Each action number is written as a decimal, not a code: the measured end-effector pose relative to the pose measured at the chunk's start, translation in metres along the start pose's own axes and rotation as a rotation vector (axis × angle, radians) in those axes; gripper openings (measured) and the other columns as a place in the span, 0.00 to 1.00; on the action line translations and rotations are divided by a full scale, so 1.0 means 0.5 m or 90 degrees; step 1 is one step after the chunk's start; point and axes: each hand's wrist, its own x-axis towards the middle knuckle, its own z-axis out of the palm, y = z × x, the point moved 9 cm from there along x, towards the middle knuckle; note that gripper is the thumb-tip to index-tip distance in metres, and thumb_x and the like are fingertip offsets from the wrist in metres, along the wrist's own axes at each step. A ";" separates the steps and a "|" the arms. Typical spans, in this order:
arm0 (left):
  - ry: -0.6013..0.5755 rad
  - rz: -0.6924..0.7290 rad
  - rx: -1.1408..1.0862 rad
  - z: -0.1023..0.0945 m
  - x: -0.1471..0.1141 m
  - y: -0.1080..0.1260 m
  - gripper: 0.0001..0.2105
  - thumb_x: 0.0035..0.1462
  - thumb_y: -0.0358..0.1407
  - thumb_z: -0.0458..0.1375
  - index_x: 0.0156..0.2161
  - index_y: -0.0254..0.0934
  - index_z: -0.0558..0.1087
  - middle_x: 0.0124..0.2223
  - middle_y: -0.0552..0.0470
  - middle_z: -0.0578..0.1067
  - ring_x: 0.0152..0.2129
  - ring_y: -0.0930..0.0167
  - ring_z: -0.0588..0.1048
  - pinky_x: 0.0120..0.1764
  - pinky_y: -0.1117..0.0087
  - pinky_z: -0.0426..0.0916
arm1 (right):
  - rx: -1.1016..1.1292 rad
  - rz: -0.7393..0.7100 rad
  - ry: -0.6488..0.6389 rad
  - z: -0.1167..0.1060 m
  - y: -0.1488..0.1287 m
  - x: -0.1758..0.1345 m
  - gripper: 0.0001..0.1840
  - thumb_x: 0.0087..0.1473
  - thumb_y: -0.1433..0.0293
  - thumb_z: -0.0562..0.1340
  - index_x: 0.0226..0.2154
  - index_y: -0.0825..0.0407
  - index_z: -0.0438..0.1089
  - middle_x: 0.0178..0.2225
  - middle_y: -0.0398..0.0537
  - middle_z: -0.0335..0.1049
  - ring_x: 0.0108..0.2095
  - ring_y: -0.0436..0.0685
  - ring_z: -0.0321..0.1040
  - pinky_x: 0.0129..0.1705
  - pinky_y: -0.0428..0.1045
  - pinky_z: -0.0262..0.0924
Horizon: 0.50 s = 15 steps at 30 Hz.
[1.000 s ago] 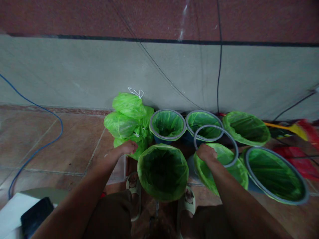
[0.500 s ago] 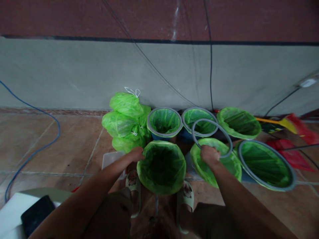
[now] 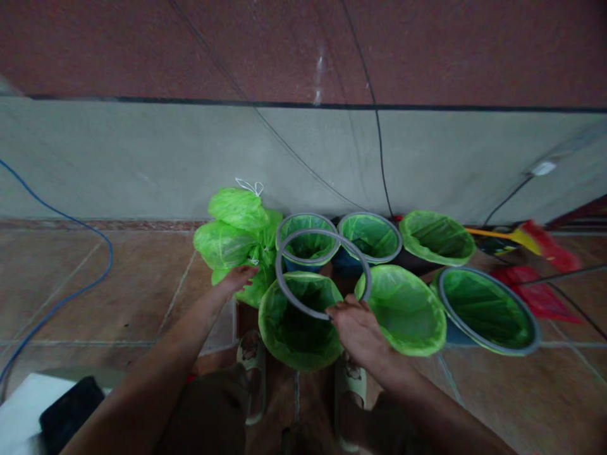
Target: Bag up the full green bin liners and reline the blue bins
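Between my feet stands a bin (image 3: 301, 354) lined with a green bag, its liner folded over the rim. My right hand (image 3: 353, 319) is closed around the near edge of a grey plastic ring (image 3: 283, 278), which is tilted above this bin and partly overlaps the bin behind. To the left, my left hand (image 3: 238, 279) is off the bin with its fingers stretched out and nothing in them. It is in front of a pile of tied green bags (image 3: 232, 240). Just right of my right hand is another lined bin (image 3: 403, 309) without a ring.
Ringed bins (image 3: 372, 237) and an unringed one (image 3: 436, 237) line the wall; another ringed bin (image 3: 488, 309) stands right. Beyond it lie red dustpans (image 3: 531, 291) and a yellow-handled broom (image 3: 497, 234). A blue cable (image 3: 71, 218) runs left. A clear plastic container (image 3: 222, 328) sits near my left foot.
My right hand has carried the grey ring left, from over the right-hand bin to above the bin between my feet. My left hand has left that bin's rim, moving left and up.
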 end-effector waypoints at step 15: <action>-0.009 0.249 -0.046 0.062 -0.068 0.122 0.11 0.58 0.44 0.52 0.35 0.38 0.68 0.21 0.61 0.61 0.14 0.79 0.57 0.19 0.75 0.53 | 0.234 0.007 0.220 -0.060 0.098 0.025 0.27 0.59 0.60 0.59 0.58 0.55 0.65 0.57 0.58 0.65 0.56 0.60 0.62 0.58 0.54 0.57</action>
